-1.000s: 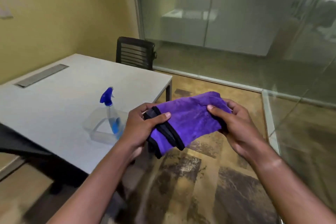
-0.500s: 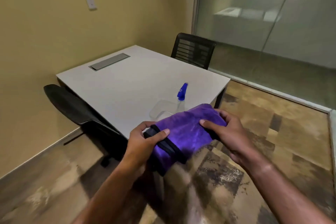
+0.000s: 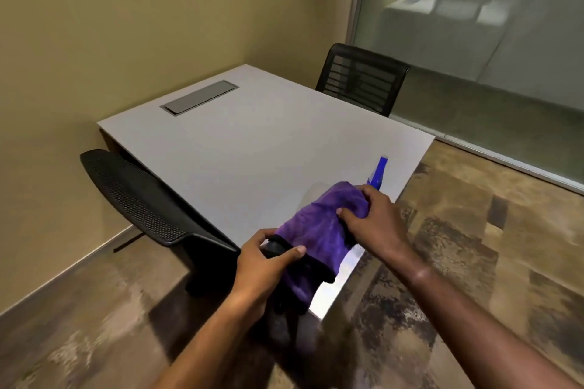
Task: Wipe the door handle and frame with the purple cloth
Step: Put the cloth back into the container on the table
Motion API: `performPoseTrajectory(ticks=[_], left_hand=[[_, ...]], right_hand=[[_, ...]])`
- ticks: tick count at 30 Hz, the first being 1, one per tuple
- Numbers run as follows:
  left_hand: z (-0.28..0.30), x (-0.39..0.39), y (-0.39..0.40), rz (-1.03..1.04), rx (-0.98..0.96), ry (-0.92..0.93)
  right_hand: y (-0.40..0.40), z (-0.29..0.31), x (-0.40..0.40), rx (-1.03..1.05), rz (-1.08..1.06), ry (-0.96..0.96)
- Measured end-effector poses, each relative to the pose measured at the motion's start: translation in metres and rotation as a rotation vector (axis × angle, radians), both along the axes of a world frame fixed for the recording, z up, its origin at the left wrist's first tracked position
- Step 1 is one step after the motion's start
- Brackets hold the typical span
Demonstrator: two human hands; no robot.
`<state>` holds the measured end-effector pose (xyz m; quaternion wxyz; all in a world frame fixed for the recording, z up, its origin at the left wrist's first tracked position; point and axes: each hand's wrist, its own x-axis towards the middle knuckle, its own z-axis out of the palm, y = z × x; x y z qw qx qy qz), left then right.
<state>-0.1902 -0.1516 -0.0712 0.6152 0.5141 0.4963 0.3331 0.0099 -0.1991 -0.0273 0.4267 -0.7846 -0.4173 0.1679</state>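
Both hands bunch the purple cloth [image 3: 319, 230] above the surface [image 3: 252, 151], left fingers [image 3: 292, 252] pinching its black hem, right fingers [image 3: 344, 215] gripping the far end, seemingly folding a wiping pad.

1. A pale grey worktop [image 3: 252, 148] stands in the corner by the yellow wall.
2. A grey cable hatch [image 3: 199, 100] sits flush in its far side.
3. A blue-topped spray bottle [image 3: 378, 174] stands near its right edge, beside a clear container [image 3: 311, 194], which is mostly hidden.
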Motion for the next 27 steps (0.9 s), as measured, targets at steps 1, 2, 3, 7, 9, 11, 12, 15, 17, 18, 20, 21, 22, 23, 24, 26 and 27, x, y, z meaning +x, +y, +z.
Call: performPoseTrajectory(ticks=[1, 2, 3, 7, 9, 11, 12, 15, 17, 18, 20, 21, 22, 23, 24, 26, 27], left_hand=[[-0.005, 0.005, 0.007, 0.016, -0.012, 0.016], [-0.01, 0.01, 0.014, 0.029, -0.024, 0.031], [-0.016, 0.015, 0.021, 0.038, -0.035, 0.047], [-0.037, 0.039, 0.047, 0.081, -0.083, 0.114], [-0.045, 0.052, 0.058, 0.086, -0.095, 0.147], [-0.051, 0.064, 0.069, 0.07, -0.103, 0.182], [-0.052, 0.07, 0.075, 0.064, -0.113, 0.192], [-0.053, 0.087, 0.091, 0.06, -0.128, 0.209], [-0.053, 0.098, 0.103, 0.039, -0.117, 0.228], [-0.054, 0.103, 0.109, 0.022, -0.11, 0.241], [-0.058, 0.112, 0.12, -0.02, -0.095, 0.27], [-0.06, 0.115, 0.125, -0.046, -0.085, 0.287], [-0.063, 0.119, 0.13, -0.081, -0.073, 0.306], [-0.067, 0.123, 0.135, -0.122, -0.063, 0.325], [-0.07, 0.126, 0.14, -0.167, -0.051, 0.346], [-0.077, 0.13, 0.149, -0.258, -0.005, 0.402], [-0.08, 0.131, 0.153, -0.303, 0.041, 0.437]], right_hand=[[0.01, -0.003, 0.0, -0.021, 0.017, -0.06], [0.019, -0.006, 0.002, -0.042, 0.032, -0.103], [0.029, -0.011, 0.004, -0.066, 0.044, -0.137], [0.069, -0.03, 0.015, -0.143, 0.089, -0.253], [0.086, -0.039, 0.021, -0.161, 0.091, -0.296], [0.103, -0.047, 0.026, -0.181, 0.077, -0.333], [0.11, -0.05, 0.029, -0.188, 0.07, -0.337], [0.132, -0.056, 0.036, -0.209, 0.039, -0.379], [0.146, -0.061, 0.042, -0.209, 0.009, -0.416], [0.152, -0.063, 0.046, -0.216, -0.004, -0.425], [0.163, -0.069, 0.053, -0.247, -0.025, -0.433], [0.167, -0.072, 0.056, -0.265, -0.034, -0.436], [0.17, -0.075, 0.059, -0.282, -0.047, -0.435], [0.173, -0.078, 0.061, -0.295, -0.063, -0.431], [0.176, -0.081, 0.063, -0.302, -0.08, -0.429], [0.18, -0.087, 0.066, -0.315, -0.1, -0.433], [0.182, -0.09, 0.067, -0.327, -0.1, -0.437]])
